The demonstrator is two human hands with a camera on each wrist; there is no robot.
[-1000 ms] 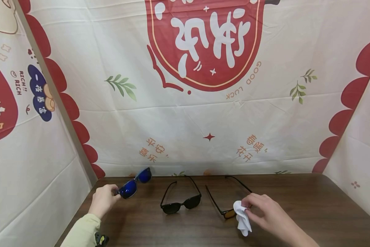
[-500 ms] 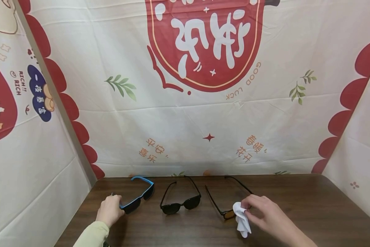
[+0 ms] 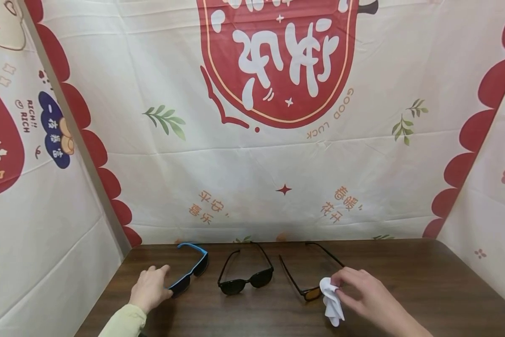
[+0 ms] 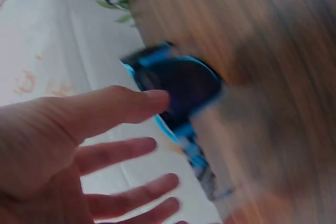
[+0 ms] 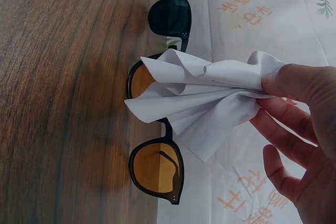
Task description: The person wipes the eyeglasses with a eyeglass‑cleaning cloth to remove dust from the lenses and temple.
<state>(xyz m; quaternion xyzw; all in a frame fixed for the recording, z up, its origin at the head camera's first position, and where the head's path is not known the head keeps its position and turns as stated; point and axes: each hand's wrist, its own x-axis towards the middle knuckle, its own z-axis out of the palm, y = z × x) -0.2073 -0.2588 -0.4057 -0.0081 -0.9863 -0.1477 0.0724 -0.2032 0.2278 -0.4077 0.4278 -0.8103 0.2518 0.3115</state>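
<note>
Blue-framed sunglasses (image 3: 200,267) stand on the table at the left, temples toward the back. The left hand (image 3: 150,289) is just beside their left end, fingers spread; in the left wrist view the hand (image 4: 105,145) has straight, parted fingers near the dark lens (image 4: 189,87), and contact cannot be told. At the right, the right hand (image 3: 363,292) pinches a white cloth (image 3: 332,304) between thumb and fingers. The cloth (image 5: 210,87) hangs in front of amber-lensed black glasses (image 5: 152,166), covering part of one lens in the right wrist view.
Black sunglasses (image 3: 246,282) lie between the blue pair and the amber pair (image 3: 312,293) on the brown wooden table (image 3: 218,318). A printed white cloth backdrop (image 3: 252,173) rises behind the table, with similar side panels at left and right.
The blue sunglasses, held up and tilted by the left hand a second ago, came down onto the table. The left hand's fingers have since spread off them. The right hand and cloth stay nearly still.
</note>
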